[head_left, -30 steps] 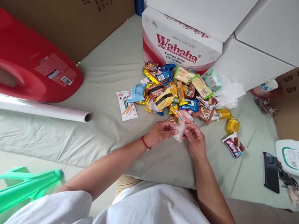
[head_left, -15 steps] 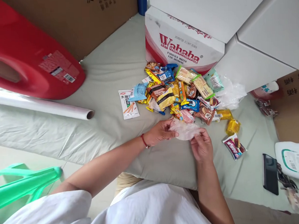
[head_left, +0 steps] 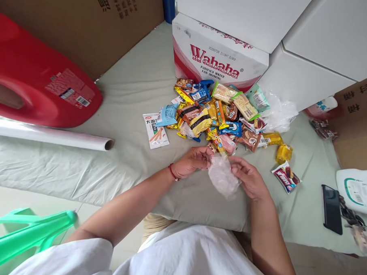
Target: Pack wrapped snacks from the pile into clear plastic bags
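Note:
A thin, clear plastic bag [head_left: 223, 177] hangs between my hands, crumpled and see-through. My left hand [head_left: 194, 163], with a red cord at the wrist, pinches its upper left edge. On the other side my right hand [head_left: 248, 176] has thumb and fingers closed on the bag's right edge. Just beyond them lies a heap of wrapped snacks [head_left: 201, 120] in many colours. At its left is a white snack packet [head_left: 155, 130] under a light blue one [head_left: 168, 114]. A purple-and-white packet [head_left: 286, 176] lies apart on the right.
A Wahaha water carton [head_left: 219, 51] stands behind the heap, with more clear plastic bags [head_left: 281, 111] beside it. Left are a red jug [head_left: 41, 75] and a white roll [head_left: 49, 133]. A phone [head_left: 331, 209] and a white bottle [head_left: 359, 188] lie right; a green stool [head_left: 32, 233] stands below left.
The bag has dropped from a flat, stretched position to hanging lower toward me. My right hand has turned and shifted slightly right, while my left hand has barely moved.

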The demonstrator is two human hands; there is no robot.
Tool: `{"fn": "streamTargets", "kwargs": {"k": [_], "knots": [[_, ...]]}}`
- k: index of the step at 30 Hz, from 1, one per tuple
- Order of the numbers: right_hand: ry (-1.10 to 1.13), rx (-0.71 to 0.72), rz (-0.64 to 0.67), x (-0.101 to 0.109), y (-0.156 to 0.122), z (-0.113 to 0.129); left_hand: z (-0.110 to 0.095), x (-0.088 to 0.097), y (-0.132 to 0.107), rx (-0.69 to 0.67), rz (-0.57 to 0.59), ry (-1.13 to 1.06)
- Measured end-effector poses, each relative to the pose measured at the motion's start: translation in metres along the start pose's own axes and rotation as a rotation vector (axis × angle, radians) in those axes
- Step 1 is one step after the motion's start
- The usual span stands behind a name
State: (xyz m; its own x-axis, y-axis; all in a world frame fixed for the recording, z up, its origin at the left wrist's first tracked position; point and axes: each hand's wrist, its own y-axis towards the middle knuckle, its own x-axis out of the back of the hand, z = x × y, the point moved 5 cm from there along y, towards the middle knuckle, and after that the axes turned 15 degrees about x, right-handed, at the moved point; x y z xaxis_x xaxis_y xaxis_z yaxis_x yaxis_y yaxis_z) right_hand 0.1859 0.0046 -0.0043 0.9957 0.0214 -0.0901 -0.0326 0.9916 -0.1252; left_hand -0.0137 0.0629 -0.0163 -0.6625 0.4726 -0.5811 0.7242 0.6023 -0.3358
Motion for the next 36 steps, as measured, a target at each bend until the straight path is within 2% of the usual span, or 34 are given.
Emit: {"fn": "streamTargets", "kwargs": {"k": [3,6,9,12,14,16,18,19,21,24,28,31,36], "knots": [[-0.033,-0.036,0.143,-0.003,-0.013,-0.004,-0.005,0.007,0.000,-0.026,-0.091,-0.100],[-0.031,0.012,0.057,-0.002,-0.019,-0.004,-0.006,0.009,-0.001,-0.029,-0.122,-0.131],[-0.066,0.112,-0.042,-0.006,-0.017,0.004,-0.005,0.004,-0.002,-0.047,-0.072,-0.045],[-0.128,0.144,0.062,-0.020,-0.010,0.007,-0.001,-0.003,-0.001,-0.073,0.013,0.048],[-0.124,0.134,0.091,-0.027,-0.006,0.005,0.000,-0.004,0.000,-0.106,0.003,0.079],[-0.092,0.138,0.026,-0.028,-0.004,0.001,-0.001,-0.001,0.000,-0.175,-0.101,0.084],[-0.090,0.150,-0.107,-0.025,-0.003,-0.002,-0.003,0.003,-0.002,-0.263,-0.234,0.076],[-0.108,0.157,-0.175,-0.024,-0.004,-0.003,-0.003,0.003,-0.003,-0.284,-0.270,0.083],[-0.167,0.175,-0.274,-0.026,-0.006,-0.001,0.000,-0.001,-0.004,-0.261,-0.263,0.129],[-0.265,0.191,-0.238,-0.041,-0.009,0.001,0.006,-0.009,-0.004,-0.213,-0.233,0.256],[-0.265,0.216,-0.193,-0.057,-0.009,0.001,0.008,-0.007,-0.003,-0.277,-0.291,0.249],[-0.205,0.245,-0.290,-0.049,-0.009,0.001,0.004,-0.001,-0.002,-0.304,-0.327,0.158],[-0.184,0.273,-0.509,-0.012,-0.015,0.006,-0.002,0.007,-0.002,-0.236,-0.336,-0.055]]}}
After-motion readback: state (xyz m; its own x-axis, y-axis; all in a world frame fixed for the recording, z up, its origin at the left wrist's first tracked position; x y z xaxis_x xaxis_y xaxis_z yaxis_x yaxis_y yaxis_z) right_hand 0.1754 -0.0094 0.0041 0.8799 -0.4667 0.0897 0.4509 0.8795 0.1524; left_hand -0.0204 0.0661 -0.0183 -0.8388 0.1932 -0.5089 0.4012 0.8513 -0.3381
